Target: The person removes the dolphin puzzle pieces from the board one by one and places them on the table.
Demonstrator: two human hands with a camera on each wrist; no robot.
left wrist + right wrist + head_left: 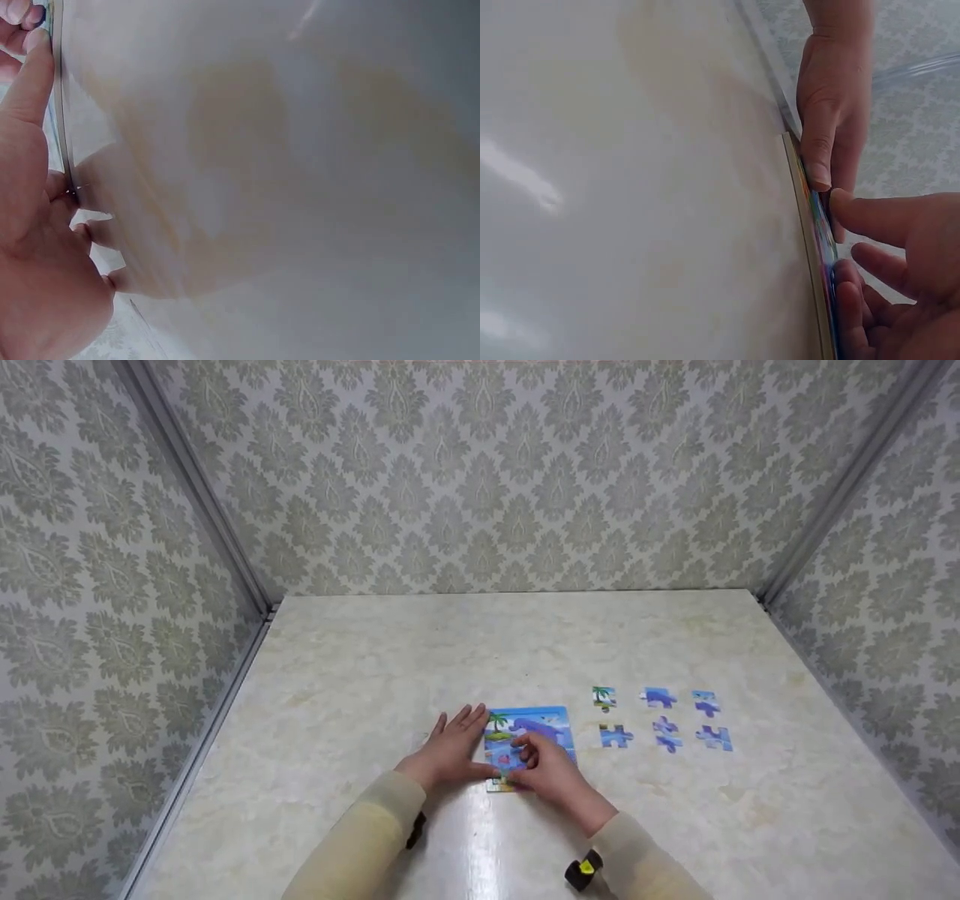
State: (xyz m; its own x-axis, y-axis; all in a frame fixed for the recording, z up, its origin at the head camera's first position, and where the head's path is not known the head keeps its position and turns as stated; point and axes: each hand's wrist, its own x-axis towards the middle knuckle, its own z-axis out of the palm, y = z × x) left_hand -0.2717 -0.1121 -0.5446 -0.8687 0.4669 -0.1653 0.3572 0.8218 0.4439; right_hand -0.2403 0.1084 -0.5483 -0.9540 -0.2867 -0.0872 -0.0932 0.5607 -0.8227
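Note:
A jigsaw puzzle board (555, 716) with a sea picture, a palm and a purple dolphin lies flat on the table. My left hand (448, 750) lies along its left side, fingers spread and straight, thumb reaching onto the lower left part. Over the lower part is my right hand (551, 772); its thumb tip touches the board close to the left thumb. In the right wrist view the right hand's fingers (851, 300) bend loosely against the board, apart from the thumb, and nothing shows between them. Both hands hide part of the picture.
Several loose puzzle pieces lie right of the board in two rows, among them a palm piece (602, 696), a dolphin piece (660, 697) and a blue piece (615, 736). Patterned walls (480, 480) enclose the pale table (360, 660) at the back and sides.

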